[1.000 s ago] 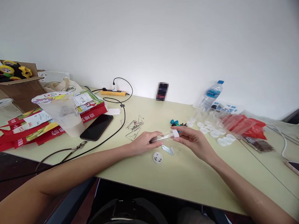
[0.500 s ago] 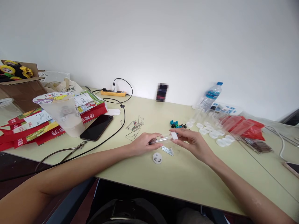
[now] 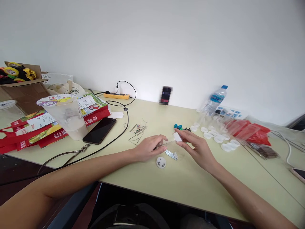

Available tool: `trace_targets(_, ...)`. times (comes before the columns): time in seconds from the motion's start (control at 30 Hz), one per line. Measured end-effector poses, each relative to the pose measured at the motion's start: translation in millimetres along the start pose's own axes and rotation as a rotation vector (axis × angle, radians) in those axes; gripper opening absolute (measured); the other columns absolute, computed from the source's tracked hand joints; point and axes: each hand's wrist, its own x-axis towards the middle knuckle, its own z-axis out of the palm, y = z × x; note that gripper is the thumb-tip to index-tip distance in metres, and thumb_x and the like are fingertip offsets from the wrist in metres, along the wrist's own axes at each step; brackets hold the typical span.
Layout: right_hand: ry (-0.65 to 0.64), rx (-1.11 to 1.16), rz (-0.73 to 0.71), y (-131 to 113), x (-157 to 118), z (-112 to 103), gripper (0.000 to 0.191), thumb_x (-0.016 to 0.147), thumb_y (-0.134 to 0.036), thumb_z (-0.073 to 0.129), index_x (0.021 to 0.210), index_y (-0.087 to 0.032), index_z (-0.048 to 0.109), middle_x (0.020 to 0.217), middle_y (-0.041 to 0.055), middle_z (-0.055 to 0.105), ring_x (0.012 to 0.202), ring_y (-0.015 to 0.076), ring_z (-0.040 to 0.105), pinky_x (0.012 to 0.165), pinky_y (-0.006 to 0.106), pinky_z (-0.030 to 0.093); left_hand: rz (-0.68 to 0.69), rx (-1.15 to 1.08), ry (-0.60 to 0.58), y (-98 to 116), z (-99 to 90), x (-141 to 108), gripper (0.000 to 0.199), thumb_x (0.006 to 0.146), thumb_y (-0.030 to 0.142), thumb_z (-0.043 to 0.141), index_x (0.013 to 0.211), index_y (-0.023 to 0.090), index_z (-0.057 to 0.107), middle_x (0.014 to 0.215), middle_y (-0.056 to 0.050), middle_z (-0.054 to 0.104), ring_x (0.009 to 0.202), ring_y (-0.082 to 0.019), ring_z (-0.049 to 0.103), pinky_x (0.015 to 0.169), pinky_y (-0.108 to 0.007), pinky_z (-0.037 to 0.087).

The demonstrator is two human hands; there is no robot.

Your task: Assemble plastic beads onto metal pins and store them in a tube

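My left hand (image 3: 152, 146) is wrapped round a clear tube (image 3: 169, 143) with thin dark pieces inside. At the tube's right end, my right hand (image 3: 194, 144) pinches a white cap (image 3: 177, 137). Below the tube, a bundle of thin metal rods (image 3: 171, 155) lies on the table. Nearer me is a round white lid (image 3: 161, 162) with small dark bits in it. Behind my right hand sit blue-green and black small parts (image 3: 178, 127). Thin metal pins (image 3: 138, 132) are scattered beyond my left hand.
On the left stand a plastic cup (image 3: 69, 117), a phone (image 3: 99, 130), red packages (image 3: 92, 116) and a cardboard box (image 3: 26, 95). A black cable (image 3: 127, 124) crosses the table (image 3: 143, 181). At right are white caps (image 3: 218, 139), clear tubes (image 3: 232, 127) and a water bottle (image 3: 216, 100).
The view has shifted slightly. My left fingers have closed further over the tube, and the white cap is tilted a little differently in my right hand.
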Motion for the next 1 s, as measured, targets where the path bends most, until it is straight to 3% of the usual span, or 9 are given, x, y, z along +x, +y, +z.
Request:
trace_targets(0.1, 0.059, -0.001, -0.005, -4, 0, -3, 0.041, 0.091, -0.031, 0.044, 0.132, -0.032, 0.041, 0.117, 0.0047, 0.056, 0.086, 0.0160, 0.060, 0.078, 0.032, 0.049, 0.013, -0.115, 0.092, 0, 2.9, 3, 0.030, 0.090, 0.037, 0.038, 0.113, 0.019, 0.042, 0.095, -0.005, 0.053, 0.088, -0.016, 0.051, 0.080, -0.029, 0.040)
trace_targets(0.2, 0.093, -0.019, 0.009, -4, 2, -9, 0.041, 0.091, -0.030, 0.044, 0.131, -0.032, 0.039, 0.119, 0.0058, 0.053, 0.087, 0.0163, 0.061, 0.074, 0.031, 0.051, -0.032, -0.233, 0.203, -9, 2.3, 10, 0.033, 0.089, 0.033, 0.042, 0.119, 0.020, 0.036, 0.099, -0.006, 0.054, 0.091, -0.016, 0.053, 0.083, -0.031, 0.041)
trace_targets(0.37, 0.092, -0.075, 0.052, 10, 7, -12, 0.038, 0.091, -0.033, 0.043, 0.129, -0.031, 0.039, 0.123, 0.0072, 0.048, 0.085, 0.0173, 0.060, 0.069, 0.032, 0.052, -0.083, -0.210, 0.364, -25, -8.1, 19, 0.077, 0.082, 0.026, 0.054, 0.140, 0.030, 0.002, 0.101, -0.004, 0.053, 0.082, -0.013, 0.055, 0.078, -0.030, 0.044)
trace_targets(0.57, 0.000, -0.172, 0.030, 24, 8, -13, 0.032, 0.092, -0.034, 0.037, 0.122, -0.031, 0.046, 0.124, 0.0073, 0.046, 0.083, 0.0171, 0.060, 0.067, 0.034, 0.052, -0.044, -0.078, 0.262, -23, -18.5, 19, 0.055, 0.082, 0.023, 0.053, 0.132, 0.034, 0.032, 0.098, -0.001, 0.053, 0.077, -0.010, 0.056, 0.077, -0.027, 0.046)
trace_targets(0.8, -0.002, -0.355, 0.016, 28, 10, -25, 0.028, 0.093, -0.034, 0.034, 0.113, -0.030, 0.053, 0.120, 0.0050, 0.050, 0.073, 0.0145, 0.061, 0.064, 0.033, 0.050, -0.042, -0.066, 0.266, -25, -17.1, 25, 0.055, 0.081, 0.019, 0.051, 0.131, 0.033, 0.031, 0.097, -0.001, 0.054, 0.078, -0.010, 0.058, 0.077, -0.027, 0.048)
trace_targets(0.9, 0.001, -0.399, 0.023, 32, 11, -32, 0.028, 0.094, -0.035, 0.034, 0.113, -0.030, 0.053, 0.121, 0.0045, 0.050, 0.077, 0.0151, 0.061, 0.065, 0.032, 0.049, -0.030, 0.003, 0.303, -31, -21.0, 32, 0.054, 0.082, 0.019, 0.050, 0.130, 0.033, 0.030, 0.114, -0.004, 0.049, 0.080, -0.010, 0.059, 0.074, -0.026, 0.050)
trace_targets(1.0, -0.002, -0.424, 0.040, 38, 11, -38, 0.028, 0.093, -0.035, 0.034, 0.115, -0.030, 0.052, 0.123, 0.0045, 0.049, 0.081, 0.0157, 0.061, 0.064, 0.030, 0.048, -0.003, 0.110, 0.364, -38, -28.9, 41, 0.054, 0.080, 0.022, 0.053, 0.128, 0.032, 0.031, 0.136, -0.007, 0.030, 0.085, -0.012, 0.059, 0.070, -0.027, 0.053)
